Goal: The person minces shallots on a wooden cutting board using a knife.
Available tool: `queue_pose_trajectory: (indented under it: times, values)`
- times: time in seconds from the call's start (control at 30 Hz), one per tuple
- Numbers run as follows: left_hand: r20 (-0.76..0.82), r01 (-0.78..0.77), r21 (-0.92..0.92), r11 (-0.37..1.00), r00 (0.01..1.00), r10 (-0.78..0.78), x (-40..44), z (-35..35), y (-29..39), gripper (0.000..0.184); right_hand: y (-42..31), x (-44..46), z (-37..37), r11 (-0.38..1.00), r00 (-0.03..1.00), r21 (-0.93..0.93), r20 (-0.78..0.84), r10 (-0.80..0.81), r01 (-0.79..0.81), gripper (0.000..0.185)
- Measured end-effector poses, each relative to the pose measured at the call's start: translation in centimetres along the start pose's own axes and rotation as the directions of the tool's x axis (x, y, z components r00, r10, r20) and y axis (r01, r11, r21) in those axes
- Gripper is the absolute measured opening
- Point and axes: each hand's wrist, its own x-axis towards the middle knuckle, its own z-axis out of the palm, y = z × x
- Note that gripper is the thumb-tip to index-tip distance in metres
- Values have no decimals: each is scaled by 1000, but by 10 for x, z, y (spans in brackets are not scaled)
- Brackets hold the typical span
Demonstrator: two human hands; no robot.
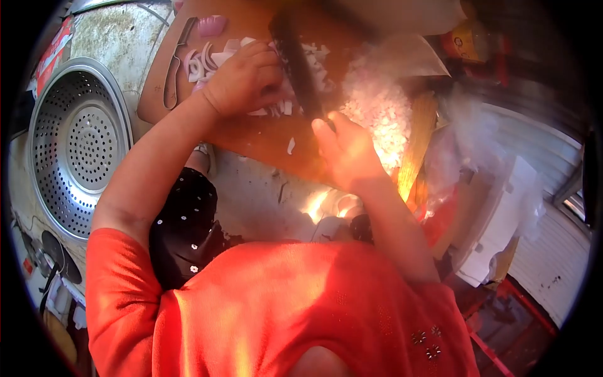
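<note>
My left hand [246, 78] rests with curled fingers on pieces of onion [202, 65] on the brown cutting board [251, 139]. Just right of those fingers is the dark blade of a knife [295, 66], blurred. My right hand [348, 151] is closed round the knife's near end, its thumb pointing up the board. Chopped white bits lie on both sides of the blade. A large heap of chopped onion [383, 119] sits right of the board, partly washed out by glare.
A perforated metal colander [85, 147] stands at the left. A peeler-like metal strip [173, 75] lies on the board's left side. At the right are a white box [496, 220], clear plastic and a yellowish wooden piece [416, 151]. A dark round lid-like object [61, 256] is at lower left.
</note>
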Motion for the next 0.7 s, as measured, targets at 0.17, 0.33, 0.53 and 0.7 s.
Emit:
queue_pose_trajectory:
  times: [0.17,0.33,0.53,0.7]
  values:
    - [-27,-94,0,996,995,94,4,-2,-4,15,17,15,14,952,985,-279,-82,-153,125,43]
    - [-7,-37,14,999,999,37,-3,0,2,17,0,4,10,996,999,-81,39,26,-23,50]
    - [-53,-32,59,998,998,35,-2,-1,-7,16,-13,5,6,978,1000,-207,25,14,-9,50]
    - [-23,11,38,999,1000,-10,-2,-2,-4,12,-27,4,0,965,999,-263,41,-3,13,49]
